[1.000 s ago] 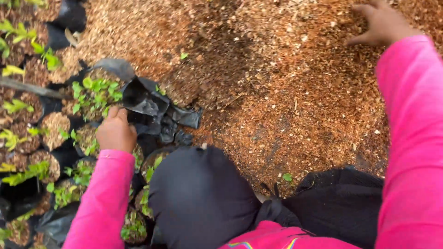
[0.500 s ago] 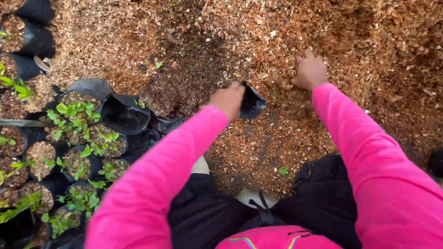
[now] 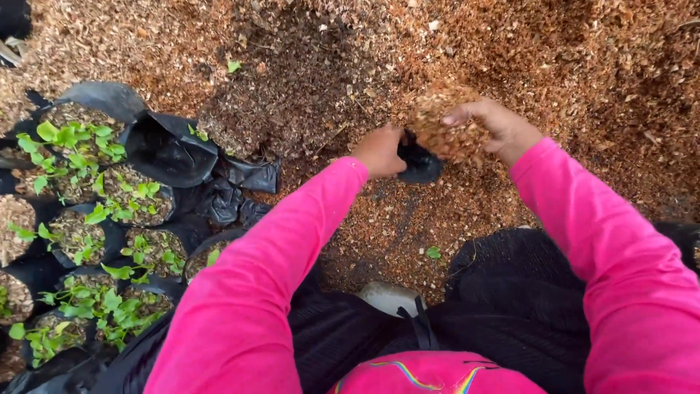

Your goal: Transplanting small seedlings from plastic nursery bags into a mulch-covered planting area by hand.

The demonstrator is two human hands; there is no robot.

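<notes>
Left hand [image 3: 379,152] clenched, right hand [image 3: 496,130] cupped, both arms outstretched.

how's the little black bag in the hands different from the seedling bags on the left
The small black bag is held at its rim by the left hand while the right hand tips a handful of brown mulch over it; the seedling bags stand untouched on the ground. It shows no plant; they are filled and carry green leaves. Both are black plastic.
</notes>
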